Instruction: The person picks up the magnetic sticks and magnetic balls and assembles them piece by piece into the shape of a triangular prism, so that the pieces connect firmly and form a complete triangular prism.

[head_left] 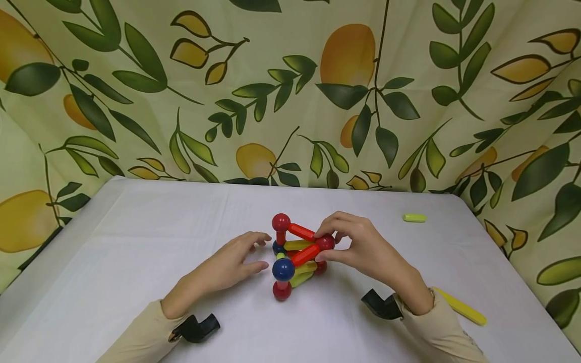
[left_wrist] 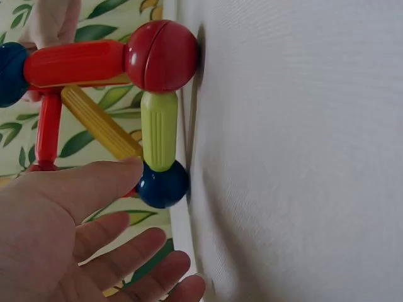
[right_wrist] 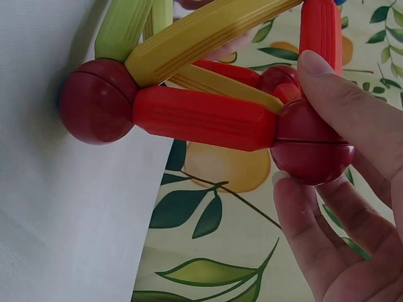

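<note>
A small frame of rods and balls (head_left: 297, 254) stands in the middle of the white surface (head_left: 136, 262), and to my eye it looks largely built: red, yellow and green rods already link red and blue balls into a closed, roughly box-like shape with diagonals. Two loose pieces lie apart from it, a short green rod (head_left: 414, 218) far off to the right and a long yellow rod (head_left: 463, 307) by the right sleeve, so I would judge there may be a little left to add.

The right hand (head_left: 363, 249) pinches the upper red ball (right_wrist: 312, 148) at the frame's right corner between thumb and fingers. The left hand (head_left: 231, 264) lies relaxed with fingers loosely spread just beside the frame, its thumb tip (left_wrist: 123, 171) at or touching the low blue ball (left_wrist: 162, 184), gripping nothing.

No box, tray or other container shows anywhere; the pieces rest straight on the surface.
</note>
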Motion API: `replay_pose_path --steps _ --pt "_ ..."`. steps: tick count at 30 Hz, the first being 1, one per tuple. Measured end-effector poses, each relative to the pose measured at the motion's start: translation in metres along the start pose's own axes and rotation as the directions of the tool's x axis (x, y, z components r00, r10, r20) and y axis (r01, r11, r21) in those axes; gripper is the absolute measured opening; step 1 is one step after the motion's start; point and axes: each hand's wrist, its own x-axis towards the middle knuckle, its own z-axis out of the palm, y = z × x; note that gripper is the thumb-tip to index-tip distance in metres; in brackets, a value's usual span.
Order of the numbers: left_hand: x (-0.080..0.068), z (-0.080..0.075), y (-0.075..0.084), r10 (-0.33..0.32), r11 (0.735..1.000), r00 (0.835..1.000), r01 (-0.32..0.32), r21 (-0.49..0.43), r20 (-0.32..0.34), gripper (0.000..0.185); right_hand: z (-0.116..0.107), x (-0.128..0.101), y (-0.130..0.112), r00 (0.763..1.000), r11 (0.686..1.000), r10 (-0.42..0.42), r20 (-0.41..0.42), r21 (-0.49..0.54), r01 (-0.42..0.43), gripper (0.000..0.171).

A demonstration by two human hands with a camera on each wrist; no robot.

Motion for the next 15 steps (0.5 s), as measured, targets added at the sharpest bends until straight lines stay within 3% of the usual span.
replay_pose_path --steps 3,7,11,15 --pt "-0.0003 0.0031 -0.0009 -0.018 1.0 1.0 0.019 -0.014 0.001 0.062 0.0003 0.0002 0.0005 1.0 1.0 -0.009 -0.005 0.003 0.009 0.035" --pt "0.0007 0.0057 -0.0022 -0.023 0.999 0.999 0.024 -0.039 0.034 0.067 0.0007 0.0006 0.0002 1.0 1.0 -0.014 -0.003 0.016 0.014 0.035" --pt "0.0021 0.0048 -0.0037 -0.026 0.998 0.999 0.028 -0.058 0.045 0.061 0.0011 0.0008 -0.0004 1.0 0.999 -0.016 0.019 0.041 0.015 0.036" --pt "0.0033 0.0024 -0.0048 -0.015 0.997 0.999 0.019 -0.08 0.045 0.042 0.0009 0.001 0.0002 0.999 0.998 -0.014 0.033 0.054 0.012 0.037"
